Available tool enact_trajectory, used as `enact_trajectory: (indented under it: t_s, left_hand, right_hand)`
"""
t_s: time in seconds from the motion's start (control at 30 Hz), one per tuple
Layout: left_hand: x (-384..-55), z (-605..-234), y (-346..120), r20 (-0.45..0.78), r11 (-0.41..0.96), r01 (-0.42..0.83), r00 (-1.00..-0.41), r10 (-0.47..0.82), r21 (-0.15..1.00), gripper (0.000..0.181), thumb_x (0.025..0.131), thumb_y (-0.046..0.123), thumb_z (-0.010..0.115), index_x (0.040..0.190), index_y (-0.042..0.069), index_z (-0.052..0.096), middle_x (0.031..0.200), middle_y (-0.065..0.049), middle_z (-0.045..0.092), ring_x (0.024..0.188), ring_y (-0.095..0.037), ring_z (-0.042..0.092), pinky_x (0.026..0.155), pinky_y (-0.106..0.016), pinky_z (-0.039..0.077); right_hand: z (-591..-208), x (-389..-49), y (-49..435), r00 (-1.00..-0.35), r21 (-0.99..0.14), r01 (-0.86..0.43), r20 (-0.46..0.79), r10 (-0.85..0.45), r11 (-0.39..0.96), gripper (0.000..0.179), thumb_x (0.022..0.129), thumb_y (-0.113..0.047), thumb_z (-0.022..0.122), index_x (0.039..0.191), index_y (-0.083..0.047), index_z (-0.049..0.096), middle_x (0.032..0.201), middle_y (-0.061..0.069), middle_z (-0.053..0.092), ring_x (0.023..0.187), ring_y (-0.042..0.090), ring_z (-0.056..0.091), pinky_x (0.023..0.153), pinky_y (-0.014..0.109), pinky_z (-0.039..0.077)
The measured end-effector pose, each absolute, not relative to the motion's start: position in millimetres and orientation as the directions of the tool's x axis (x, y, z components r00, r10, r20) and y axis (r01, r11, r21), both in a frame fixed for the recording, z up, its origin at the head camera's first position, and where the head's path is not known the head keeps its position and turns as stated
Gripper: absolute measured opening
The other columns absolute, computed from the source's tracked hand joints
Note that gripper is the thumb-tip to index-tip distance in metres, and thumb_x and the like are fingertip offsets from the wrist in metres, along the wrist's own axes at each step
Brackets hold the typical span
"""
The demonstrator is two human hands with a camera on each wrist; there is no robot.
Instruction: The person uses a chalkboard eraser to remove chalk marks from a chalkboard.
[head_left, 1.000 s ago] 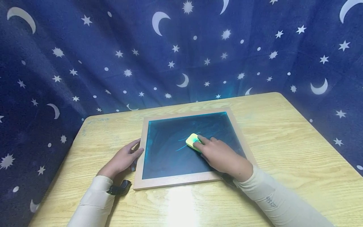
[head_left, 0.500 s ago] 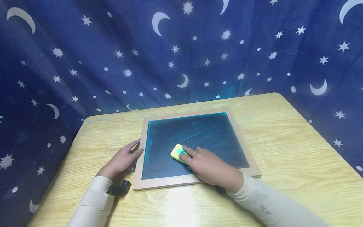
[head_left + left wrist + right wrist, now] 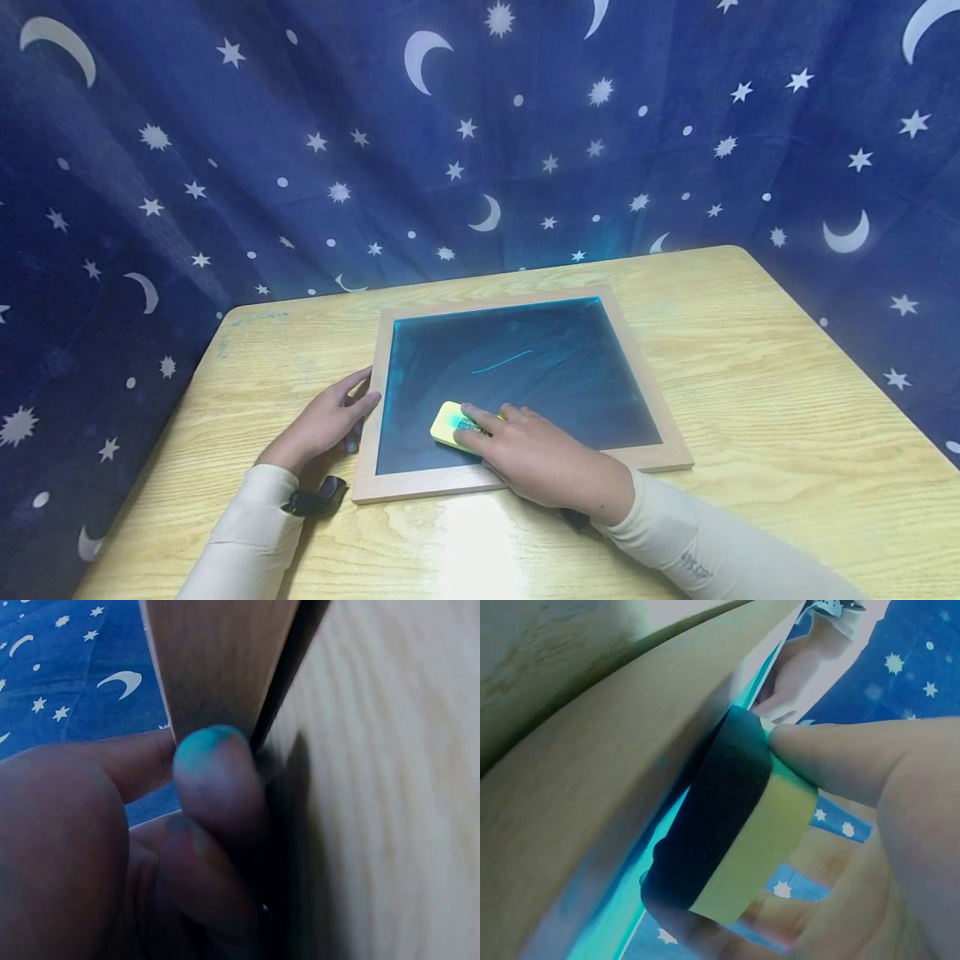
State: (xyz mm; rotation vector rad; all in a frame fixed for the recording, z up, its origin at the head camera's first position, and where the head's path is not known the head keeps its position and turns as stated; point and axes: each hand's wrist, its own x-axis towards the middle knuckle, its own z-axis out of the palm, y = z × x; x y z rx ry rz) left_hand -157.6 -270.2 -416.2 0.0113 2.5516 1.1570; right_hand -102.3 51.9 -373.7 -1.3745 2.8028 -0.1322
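Note:
A wood-framed chalkboard [image 3: 585, 383] lies flat on the table. My right hand [image 3: 540, 458] grips a yellow board eraser [image 3: 447, 419] against its lower left part, fingers over the top. In the right wrist view, the dark felt side of the eraser [image 3: 727, 802] faces the board, with thumb and fingers on its yellow body. My left hand [image 3: 322, 421] holds the frame's left edge. Turquoise chalk dust coats one fingertip [image 3: 206, 750] against the frame's side [image 3: 221, 667]. A single blue chalk line [image 3: 502, 362] shows near the board's middle.
The light wood table [image 3: 750, 375] extends around the board on all sides. A dark blue curtain [image 3: 375, 225] with moons and stars hangs behind and beside it. Chalk smudges [image 3: 251, 320] mark the table's far left. A black wrist strap [image 3: 318, 498] circles my left wrist.
My right hand has swept the eraser down and left across the board. The lower chalk line is gone; the upper one is now fully uncovered. My left hand has stayed in place.

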Motion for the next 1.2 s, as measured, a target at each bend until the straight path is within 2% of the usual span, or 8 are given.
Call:
enact_trajectory:
  t_s: [0.27, 0.5, 0.73, 0.97, 1.2]
  left_hand:
    - [-157.0, -416.2, -270.3, -0.307, 0.659, -0.141, -0.941, 0.143, 0.739, 0.065, 0.105, 0.042, 0.050, 0.160, 0.018, 0.025, 0.072, -0.008, 0.064, 0.050, -0.019, 0.058, 0.053, -0.037, 0.055]
    - [-157.2, -415.9, -269.7, -0.303, 0.658, -0.137, -0.942, 0.145, 0.740, 0.064, 0.105, 0.042, 0.050, 0.159, 0.018, 0.026, 0.072, -0.008, 0.064, 0.049, -0.018, 0.057, 0.052, -0.036, 0.054]
    - [-156.4, -416.0, -270.5, -0.301, 0.650, -0.132, -0.941, 0.156, 0.748, 0.064, 0.105, 0.041, 0.050, 0.160, 0.018, 0.025, 0.069, -0.007, 0.062, 0.048, -0.019, 0.056, 0.052, -0.037, 0.054]
    - [-156.9, -416.3, -271.0, -0.302, 0.650, -0.132, -0.940, 0.156, 0.748, 0.064, 0.105, 0.041, 0.050, 0.160, 0.018, 0.024, 0.071, -0.007, 0.063, 0.048, -0.019, 0.057, 0.052, -0.037, 0.054]
    - [-156.3, -416.8, -270.7, -0.298, 0.646, -0.128, -0.941, 0.161, 0.753, 0.064, 0.105, 0.040, 0.050, 0.160, 0.018, 0.025, 0.065, -0.005, 0.058, 0.048, -0.019, 0.056, 0.052, -0.037, 0.054]
  right_hand:
    - [-376.1, -109.8, 56.5, -0.618, -0.114, -0.785, 0.062, -0.784, 0.609, 0.040, 0.099, -0.016, 0.063, 0.137, -0.024, 0.055, 0.151, 0.010, 0.050, 0.104, 0.028, 0.065, 0.081, 0.040, 0.055]
    - [-376.4, -124.3, 66.1, -0.691, -0.154, -0.721, 0.081, -0.719, 0.676, 0.039, 0.100, -0.016, 0.062, 0.138, -0.022, 0.057, 0.151, 0.013, 0.049, 0.106, 0.033, 0.065, 0.084, 0.047, 0.056]
    - [-373.2, -139.8, 80.7, -0.769, -0.180, -0.636, 0.075, -0.635, 0.750, 0.038, 0.096, -0.012, 0.067, 0.133, -0.017, 0.059, 0.144, 0.019, 0.054, 0.098, 0.036, 0.065, 0.082, 0.050, 0.056]
    - [-367.6, -152.6, 97.8, -0.815, -0.167, -0.578, 0.067, -0.575, 0.799, 0.037, 0.095, -0.009, 0.068, 0.131, -0.013, 0.060, 0.142, 0.023, 0.055, 0.103, 0.042, 0.066, 0.086, 0.054, 0.056]
    - [-363.5, -165.6, 116.7, -0.838, -0.188, -0.545, 0.081, -0.540, 0.817, 0.037, 0.092, -0.003, 0.069, 0.128, -0.008, 0.061, 0.137, 0.025, 0.058, 0.101, 0.042, 0.067, 0.090, 0.054, 0.054]
